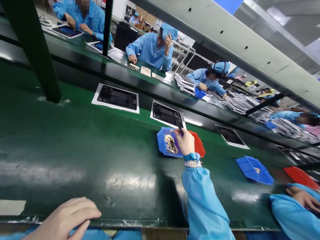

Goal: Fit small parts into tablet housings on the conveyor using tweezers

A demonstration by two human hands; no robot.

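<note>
My right hand (185,141) is closed in a pinch above the right side of a blue bin (161,144); a small dark thing shows at its fingertips, too small to name. Small pale and black parts (170,143) lie in the bin. A red bin (199,144) is partly hidden behind that hand. Just beyond the bins, a dark flat panel (167,115) lies on a white sheet. My left hand (68,218) rests at the near edge of the green table (88,158), fingers loosely extended, holding nothing.
Two more dark panels (117,97) (230,136) lie on white sheets. To the right are another blue bin (254,170), a red bin (301,177) and a co-worker's hands (308,199). A green post (40,40) stands at left. People in blue sit across the line.
</note>
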